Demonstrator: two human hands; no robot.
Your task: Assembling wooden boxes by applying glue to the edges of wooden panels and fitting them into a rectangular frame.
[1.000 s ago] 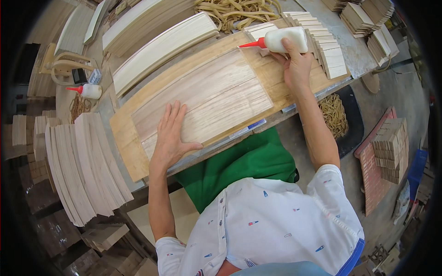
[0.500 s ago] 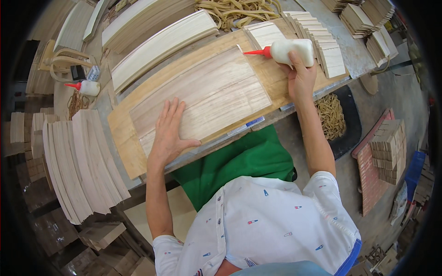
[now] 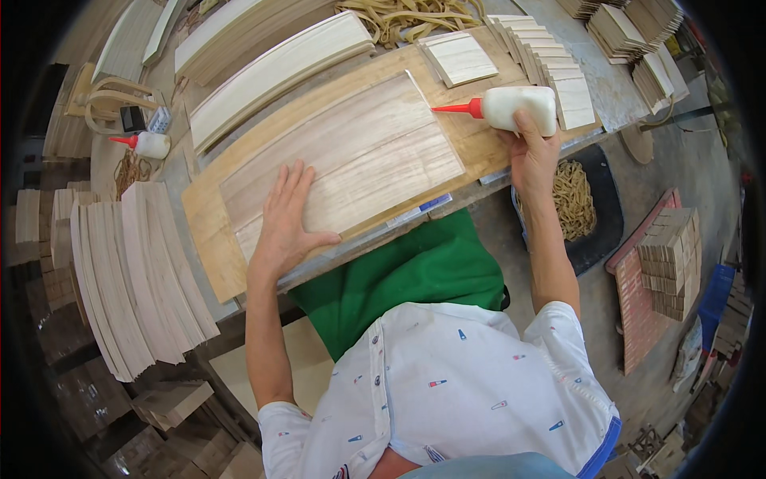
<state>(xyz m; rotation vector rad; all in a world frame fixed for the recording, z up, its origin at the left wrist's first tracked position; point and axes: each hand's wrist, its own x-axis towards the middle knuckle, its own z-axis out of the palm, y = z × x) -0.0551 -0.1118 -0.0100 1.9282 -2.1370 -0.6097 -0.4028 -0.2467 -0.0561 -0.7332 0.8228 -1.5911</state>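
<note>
A white glue bottle with a red nozzle lies on its side in the right hand, the fingers wrapped around its body so the tip points left at the right edge of a pale wood sheet. Held level like that, the nozzle sits just at the sheet's edge. The left hand lies flat on the sheet's near left part, fingers spread open and gripping nothing, most likely to keep the thin wood from sliding or curling. The sheet rests on a larger brown board that covers this part of the table.

A second glue bottle stands well to the left. A fanned stack of thin strips lies at the left, a small wood square near the bottle, and a black bin of rubber bands below the table edge.
</note>
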